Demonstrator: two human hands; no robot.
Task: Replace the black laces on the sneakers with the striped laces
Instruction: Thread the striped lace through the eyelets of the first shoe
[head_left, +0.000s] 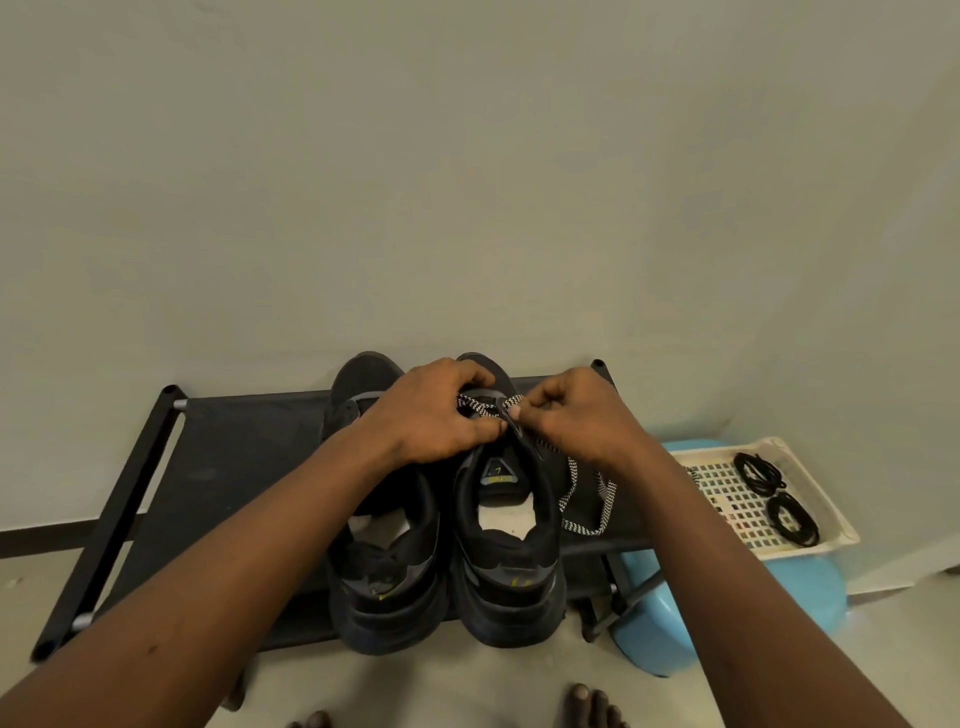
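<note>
My left hand (441, 415) and right hand (576, 415) are both pinching the striped lace (605, 499) over the sneaker (506, 582) at lower centre. Tugging unevenly, I'm risking one end slipping back out.

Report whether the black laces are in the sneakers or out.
Out. Two black lace bundles lie in the cream tray; the right sneaker carries a striped lace.
</note>
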